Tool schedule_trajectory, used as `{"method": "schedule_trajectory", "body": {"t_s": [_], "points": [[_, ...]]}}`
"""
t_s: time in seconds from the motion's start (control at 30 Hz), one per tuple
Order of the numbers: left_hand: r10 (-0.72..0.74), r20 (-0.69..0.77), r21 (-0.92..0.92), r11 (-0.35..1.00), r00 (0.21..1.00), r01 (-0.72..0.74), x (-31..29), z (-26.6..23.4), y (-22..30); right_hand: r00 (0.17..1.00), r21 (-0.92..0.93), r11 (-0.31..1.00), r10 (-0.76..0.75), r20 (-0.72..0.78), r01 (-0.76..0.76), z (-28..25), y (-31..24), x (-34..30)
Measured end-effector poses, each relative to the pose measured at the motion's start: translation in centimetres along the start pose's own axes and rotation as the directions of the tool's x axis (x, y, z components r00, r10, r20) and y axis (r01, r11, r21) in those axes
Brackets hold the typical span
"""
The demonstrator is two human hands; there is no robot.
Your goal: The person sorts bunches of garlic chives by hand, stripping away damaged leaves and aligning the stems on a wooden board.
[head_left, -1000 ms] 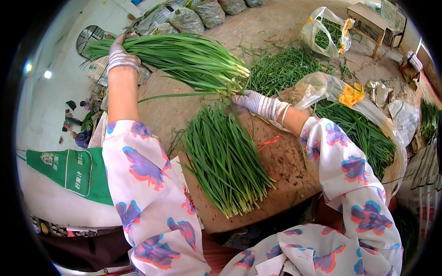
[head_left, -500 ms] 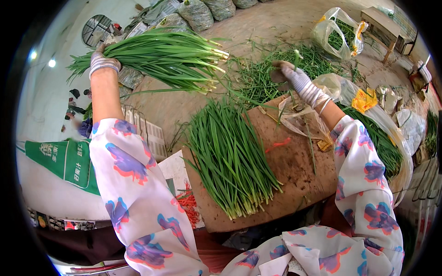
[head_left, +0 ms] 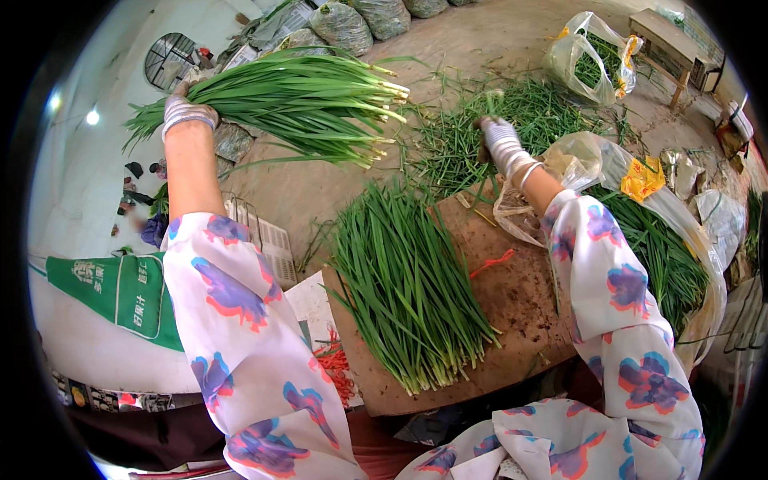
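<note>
At the upper left, my left hand [head_left: 186,112], in a pale striped glove, is closed round a thick bunch of garlic chives [head_left: 312,104]. The bunch lies sideways in the air, with its pale cut ends toward the right. My right hand [head_left: 502,144], also gloved, is raised over the far edge of a brown board, beside a pile of loose green trimmings [head_left: 528,108]. Its fingers look curled; what they hold, if anything, is hidden. A small pale blurred bit shows just above it. Another heap of garlic chives [head_left: 412,288] lies on the board [head_left: 520,312], cut ends toward me.
A red tie [head_left: 494,262] lies on the board, and more red ties [head_left: 336,368] sit at its left. Clear plastic bags of greens [head_left: 656,248] stand at the right. Another bag [head_left: 590,64] and a wooden bench [head_left: 664,40] are farther back. Stuffed sacks [head_left: 340,28] line the far side.
My right hand has moved slightly left and the forearm has swung inward over the board. The left hand still holds the garlic chives, shifted slightly right in the picture.
</note>
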State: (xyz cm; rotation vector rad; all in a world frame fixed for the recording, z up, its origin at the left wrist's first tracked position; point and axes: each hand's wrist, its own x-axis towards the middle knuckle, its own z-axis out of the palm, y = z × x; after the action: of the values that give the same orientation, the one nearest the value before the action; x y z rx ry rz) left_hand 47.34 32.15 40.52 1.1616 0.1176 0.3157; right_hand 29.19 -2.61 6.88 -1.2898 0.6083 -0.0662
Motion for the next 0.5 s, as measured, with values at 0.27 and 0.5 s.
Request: {"method": "schedule_trajectory", "body": {"t_s": [0.27, 0.5], "points": [[-0.032, 0.000, -0.105, 0.994, 0.999, 0.032, -0.5, 0.0, -2.3, 0.724, 0.335, 0.935, -0.310, 0.617, 0.115, 7.2, -2.1, -5.2], [0.035, -0.011, -0.115, 0.993, 0.999, -0.036, -5.9, 4.7, -7.4, 0.896, 0.235, 0.972, -0.123, 0.427, 0.021, 8.1, -3.7, -4.2]]}}
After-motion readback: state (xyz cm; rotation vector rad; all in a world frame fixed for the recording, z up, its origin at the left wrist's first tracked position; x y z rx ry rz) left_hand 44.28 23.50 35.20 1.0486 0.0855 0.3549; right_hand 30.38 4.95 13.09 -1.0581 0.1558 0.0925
